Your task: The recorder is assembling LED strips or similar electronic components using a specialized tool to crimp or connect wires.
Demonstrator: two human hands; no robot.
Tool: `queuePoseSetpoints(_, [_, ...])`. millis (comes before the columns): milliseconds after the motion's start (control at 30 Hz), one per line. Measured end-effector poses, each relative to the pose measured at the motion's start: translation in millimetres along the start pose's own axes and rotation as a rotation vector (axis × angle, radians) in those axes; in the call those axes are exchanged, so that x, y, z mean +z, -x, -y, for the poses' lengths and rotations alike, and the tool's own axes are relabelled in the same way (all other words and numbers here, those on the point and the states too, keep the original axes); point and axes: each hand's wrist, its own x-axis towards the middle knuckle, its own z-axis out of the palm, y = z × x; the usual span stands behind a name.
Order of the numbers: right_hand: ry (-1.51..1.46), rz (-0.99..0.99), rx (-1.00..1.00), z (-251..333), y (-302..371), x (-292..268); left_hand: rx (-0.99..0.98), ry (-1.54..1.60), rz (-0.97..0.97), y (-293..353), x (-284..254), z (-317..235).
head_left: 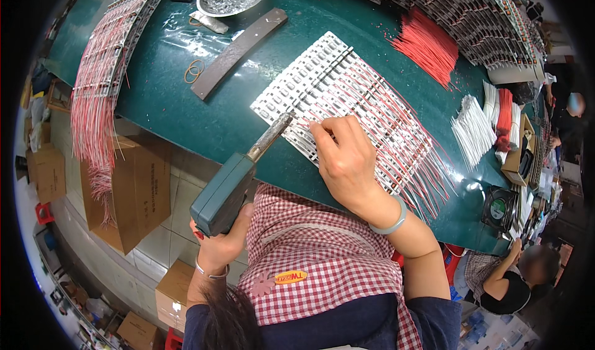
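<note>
Green bench: left hand (218, 241) clamps soldering gun (230, 186); right hand (343, 155) fingers pinched on a wire at the half-wired white strip panel (322, 80); far rows remain bare.

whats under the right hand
The right hand rests on white strips with red and white wires, on the green table. The exact spot beneath its fingers is covered.

head camera looks steeply down, close over the green worktable (186, 102).

Glossy green tabletop (186, 102); matt teal plastic soldering gun (224, 192), metal tip.
</note>
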Motion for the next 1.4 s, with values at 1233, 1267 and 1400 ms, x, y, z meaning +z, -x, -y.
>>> queuePoseSetpoints(1233, [0.03, 0.055, -0.021, 6.0, 5.4, 4.9, -0.138, 0.059, -0.071, 6.3, -2.5, 1.9])
queuePoseSetpoints(1267, [0.031, 0.052, -0.021, 6.0, 5.5, 5.0, -0.057, 0.008, 0.001, 7.4, -4.8, 7.5])
queuePoseSetpoints(1400, [0.025, 0.04, -0.024, 6.9, 4.9, 4.3, -0.059, 0.016, 0.037, 8.0, -5.6, 11.0])
